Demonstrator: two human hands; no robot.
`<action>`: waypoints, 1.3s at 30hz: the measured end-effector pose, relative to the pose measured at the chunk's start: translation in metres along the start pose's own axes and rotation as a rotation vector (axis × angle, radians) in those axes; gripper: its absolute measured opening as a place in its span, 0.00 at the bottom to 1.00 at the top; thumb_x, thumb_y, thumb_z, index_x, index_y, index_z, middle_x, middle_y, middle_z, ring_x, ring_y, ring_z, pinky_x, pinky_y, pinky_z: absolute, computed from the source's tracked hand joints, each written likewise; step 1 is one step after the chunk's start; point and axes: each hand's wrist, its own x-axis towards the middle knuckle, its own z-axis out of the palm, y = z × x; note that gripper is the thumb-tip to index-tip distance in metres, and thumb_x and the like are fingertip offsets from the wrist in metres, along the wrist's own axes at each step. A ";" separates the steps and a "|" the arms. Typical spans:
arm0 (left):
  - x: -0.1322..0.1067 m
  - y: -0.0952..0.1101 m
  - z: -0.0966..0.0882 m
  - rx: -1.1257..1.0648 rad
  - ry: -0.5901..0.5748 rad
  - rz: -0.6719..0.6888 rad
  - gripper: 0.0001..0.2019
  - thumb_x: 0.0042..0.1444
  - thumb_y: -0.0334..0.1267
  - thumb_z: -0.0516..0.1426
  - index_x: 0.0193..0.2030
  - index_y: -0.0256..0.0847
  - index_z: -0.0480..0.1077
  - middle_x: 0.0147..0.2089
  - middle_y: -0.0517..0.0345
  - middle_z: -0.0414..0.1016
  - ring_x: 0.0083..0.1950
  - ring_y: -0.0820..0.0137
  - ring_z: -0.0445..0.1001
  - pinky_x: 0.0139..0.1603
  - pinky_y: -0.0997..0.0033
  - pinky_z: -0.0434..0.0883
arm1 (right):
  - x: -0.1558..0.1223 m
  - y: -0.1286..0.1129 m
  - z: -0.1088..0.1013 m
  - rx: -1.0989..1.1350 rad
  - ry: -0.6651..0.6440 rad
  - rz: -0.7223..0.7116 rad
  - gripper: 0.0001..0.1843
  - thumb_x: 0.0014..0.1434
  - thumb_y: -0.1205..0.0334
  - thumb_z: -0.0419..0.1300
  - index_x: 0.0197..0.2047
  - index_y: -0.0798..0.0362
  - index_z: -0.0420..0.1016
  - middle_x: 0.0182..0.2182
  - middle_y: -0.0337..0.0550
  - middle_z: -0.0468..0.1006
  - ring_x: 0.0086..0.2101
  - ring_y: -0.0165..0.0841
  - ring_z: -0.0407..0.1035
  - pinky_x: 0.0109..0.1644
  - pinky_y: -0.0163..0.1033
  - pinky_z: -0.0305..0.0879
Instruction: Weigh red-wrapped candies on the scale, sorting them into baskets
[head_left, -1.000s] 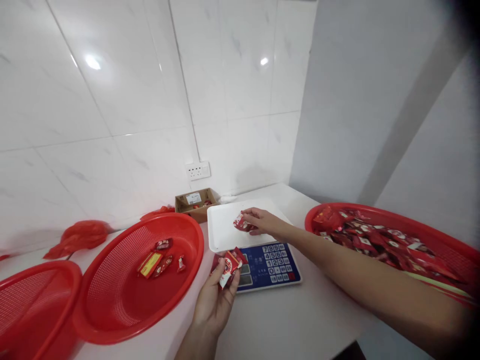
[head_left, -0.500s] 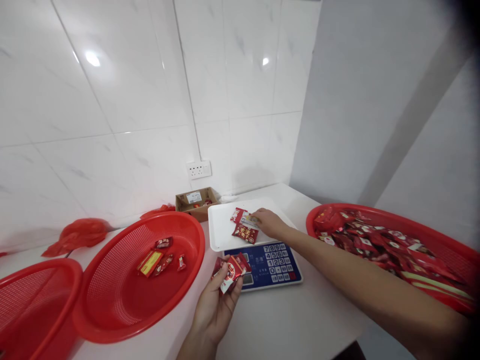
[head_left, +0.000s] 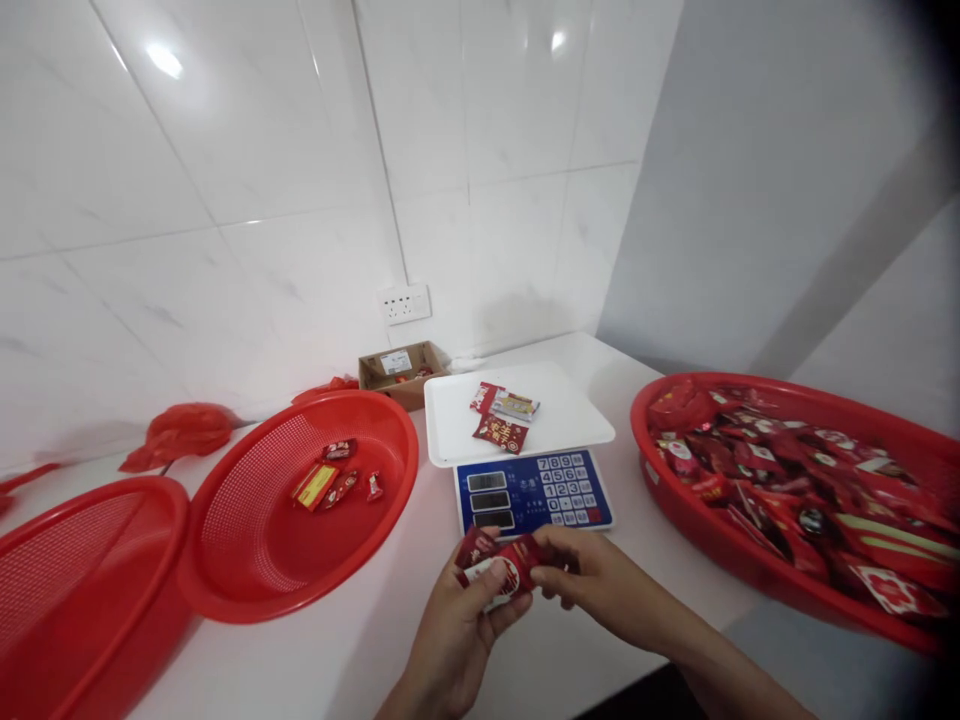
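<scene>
My left hand (head_left: 457, 630) is closed around a few red wrapped snack packets (head_left: 504, 578), one with white on its wrapper. At their right end my right hand (head_left: 592, 575) pinches a red packet, its fingertips partly hidden behind the wrappers. Both hands are just in front of a blue weighing scale (head_left: 532, 488) with number keys and dark displays. On the scale's white tray (head_left: 450, 430) lie a red packet (head_left: 501, 433) with gold print and a silver-and-red packet (head_left: 514, 405).
A red basket (head_left: 255, 590) at left holds several small packets; another red basket (head_left: 165, 500) stands beside it. At right, a large red basket (head_left: 675, 510) is full of red packets. A cardboard box (head_left: 409, 390) and red plastic bags (head_left: 184, 432) lie by the wall.
My right hand has left the silver-and-red packet on the tray and come back to the packets in my left hand. The view has tilted down slightly.
</scene>
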 end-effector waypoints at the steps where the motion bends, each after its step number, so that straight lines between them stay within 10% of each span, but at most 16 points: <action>1: -0.002 -0.003 -0.001 0.017 -0.007 -0.020 0.17 0.51 0.33 0.60 0.49 0.38 0.66 0.46 0.48 0.74 0.42 0.68 0.74 0.42 0.67 0.72 | -0.002 0.004 -0.003 0.024 -0.014 0.011 0.07 0.53 0.59 0.55 0.33 0.55 0.69 0.27 0.38 0.71 0.26 0.27 0.65 0.27 0.32 0.61; 4: -0.004 -0.009 -0.003 0.040 0.017 -0.054 0.18 0.51 0.35 0.61 0.49 0.38 0.67 0.45 0.48 0.74 0.40 0.69 0.74 0.42 0.67 0.72 | -0.004 0.008 -0.021 0.039 0.033 0.021 0.12 0.53 0.55 0.56 0.35 0.55 0.70 0.28 0.40 0.73 0.26 0.28 0.65 0.25 0.32 0.60; 12: -0.007 -0.005 -0.006 0.024 0.165 -0.078 0.15 0.47 0.35 0.62 0.43 0.35 0.70 0.40 0.50 0.75 0.38 0.69 0.74 0.40 0.68 0.73 | 0.035 0.004 -0.084 -0.125 0.653 0.034 0.23 0.53 0.53 0.54 0.51 0.55 0.67 0.33 0.45 0.77 0.27 0.33 0.69 0.27 0.36 0.64; 18: -0.007 -0.010 -0.006 0.129 0.107 -0.073 0.22 0.40 0.39 0.67 0.42 0.37 0.67 0.36 0.52 0.76 0.33 0.68 0.74 0.36 0.67 0.71 | 0.030 0.005 -0.066 -0.472 0.630 0.046 0.32 0.56 0.56 0.51 0.62 0.55 0.53 0.41 0.47 0.75 0.30 0.34 0.69 0.37 0.41 0.64; 26: -0.009 -0.015 0.005 0.469 -0.190 0.019 0.15 0.43 0.40 0.65 0.35 0.35 0.67 0.28 0.60 0.69 0.28 0.75 0.67 0.29 0.75 0.63 | -0.020 -0.015 -0.009 -0.347 -0.096 -0.128 0.10 0.54 0.61 0.56 0.40 0.49 0.73 0.35 0.40 0.75 0.35 0.31 0.67 0.39 0.34 0.61; 33: -0.010 -0.019 0.002 0.432 -0.233 -0.025 0.19 0.42 0.40 0.65 0.39 0.37 0.64 0.31 0.61 0.67 0.26 0.77 0.66 0.26 0.76 0.62 | -0.017 -0.010 -0.016 -0.219 -0.052 -0.064 0.08 0.56 0.60 0.53 0.30 0.53 0.72 0.28 0.39 0.76 0.30 0.29 0.67 0.34 0.33 0.61; 39: -0.010 -0.015 -0.009 0.476 -0.066 -0.006 0.21 0.43 0.44 0.64 0.43 0.39 0.65 0.37 0.57 0.68 0.27 0.74 0.70 0.28 0.73 0.66 | 0.027 -0.008 -0.051 -0.003 0.355 -0.040 0.14 0.54 0.52 0.54 0.34 0.55 0.71 0.25 0.38 0.73 0.22 0.26 0.60 0.25 0.32 0.56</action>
